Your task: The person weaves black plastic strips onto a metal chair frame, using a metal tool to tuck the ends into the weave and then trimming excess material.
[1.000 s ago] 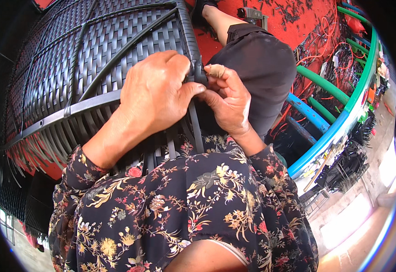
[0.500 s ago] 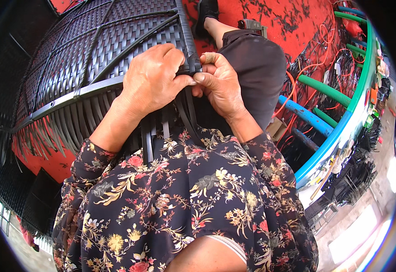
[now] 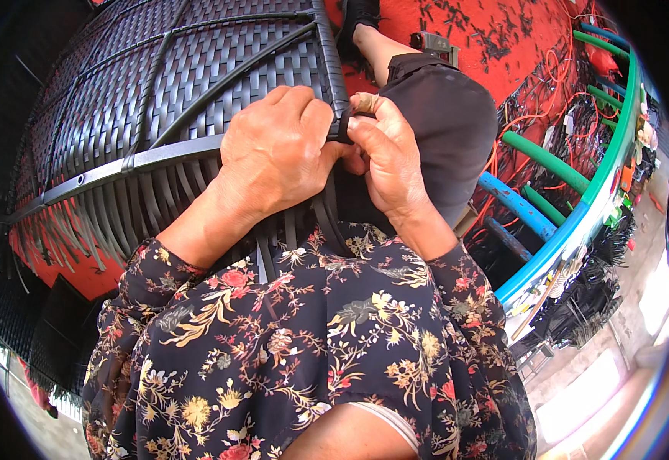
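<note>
A black woven wicker panel on a metal frame leans in front of me, its frame bar running along the near edge. Loose black strips hang below that bar. My left hand is closed at the panel's near right corner, its thumb and fingertips pressed toward the right hand. Around the same corner, my right hand pinches a black flat strip between thumb and index finger. The left fingertips are partly hidden behind the hand, so what they grip is unclear.
To the right, a blue and green curved rail has green and blue rungs. Orange cords tangle behind it. Black scraps litter the red floor covering. A small metal block-like object lies beyond my knee.
Both hands have shifted slightly right and down along with the panel corner in view. The right thumb and fingers now show a black strip bent between them at the corner.
</note>
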Tool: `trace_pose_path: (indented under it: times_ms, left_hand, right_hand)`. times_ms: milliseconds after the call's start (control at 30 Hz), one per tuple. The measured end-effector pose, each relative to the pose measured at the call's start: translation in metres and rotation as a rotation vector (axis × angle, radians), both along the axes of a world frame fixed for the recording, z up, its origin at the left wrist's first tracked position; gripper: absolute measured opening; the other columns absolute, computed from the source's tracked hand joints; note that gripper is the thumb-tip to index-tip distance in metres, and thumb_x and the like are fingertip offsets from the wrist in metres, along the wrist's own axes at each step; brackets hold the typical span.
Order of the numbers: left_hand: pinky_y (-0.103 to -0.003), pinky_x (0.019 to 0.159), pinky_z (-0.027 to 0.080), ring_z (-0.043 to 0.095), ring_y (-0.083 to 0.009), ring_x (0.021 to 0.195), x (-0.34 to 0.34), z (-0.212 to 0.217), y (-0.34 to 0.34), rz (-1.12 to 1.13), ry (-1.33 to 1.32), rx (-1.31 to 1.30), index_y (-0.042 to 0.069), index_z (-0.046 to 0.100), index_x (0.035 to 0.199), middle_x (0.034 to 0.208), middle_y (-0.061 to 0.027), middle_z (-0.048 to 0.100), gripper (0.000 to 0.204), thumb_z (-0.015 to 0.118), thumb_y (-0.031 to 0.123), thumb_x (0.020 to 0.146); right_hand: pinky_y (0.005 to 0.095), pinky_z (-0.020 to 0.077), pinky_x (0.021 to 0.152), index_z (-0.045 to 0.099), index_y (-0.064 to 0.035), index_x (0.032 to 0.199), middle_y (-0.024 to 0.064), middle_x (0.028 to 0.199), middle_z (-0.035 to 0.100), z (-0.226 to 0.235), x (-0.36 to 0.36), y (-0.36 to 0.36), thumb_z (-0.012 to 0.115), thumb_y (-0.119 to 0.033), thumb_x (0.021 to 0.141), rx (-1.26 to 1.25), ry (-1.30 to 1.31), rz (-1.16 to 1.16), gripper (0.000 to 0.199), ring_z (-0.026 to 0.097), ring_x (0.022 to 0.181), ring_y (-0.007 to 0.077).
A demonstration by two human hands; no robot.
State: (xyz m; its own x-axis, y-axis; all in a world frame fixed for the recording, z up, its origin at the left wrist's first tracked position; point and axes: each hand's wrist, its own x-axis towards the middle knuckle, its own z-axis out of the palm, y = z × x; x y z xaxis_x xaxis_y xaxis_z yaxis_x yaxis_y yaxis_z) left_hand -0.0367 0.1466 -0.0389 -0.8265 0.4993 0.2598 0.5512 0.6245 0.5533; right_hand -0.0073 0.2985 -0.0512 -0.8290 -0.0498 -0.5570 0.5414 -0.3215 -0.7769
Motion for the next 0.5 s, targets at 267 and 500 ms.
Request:
trace_pose_path:
  times_ms: [267,500]
  left_hand:
    - [-0.037,0.058,0.048,0.058,-0.0302,0.071,0.004,0.0,0.001,0.019,-0.082,0.013,0.003,0.052,0.073,0.078,-0.0132,0.056,0.032,0.076,0.018,0.057]
    - [-0.037,0.056,0.046,0.056,-0.0296,0.069,0.004,-0.001,0.0,-0.002,-0.065,0.031,0.003,0.049,0.07,0.073,-0.0117,0.052,0.029,0.073,0.014,0.058]
  right_hand:
    - [0.0179,0.0383,0.051,0.053,0.0025,0.097,0.0011,0.071,0.053,0.018,0.0,0.008,0.055,-0.017,0.087,0.465,0.116,0.059,0.022,0.046,0.059,0.004]
    - [0.0217,0.0392,0.057,0.061,0.0024,0.086,0.003,0.074,0.05,0.013,0.012,0.001,0.065,0.001,0.076,0.582,0.401,0.095,0.011,0.046,0.063,0.0075]
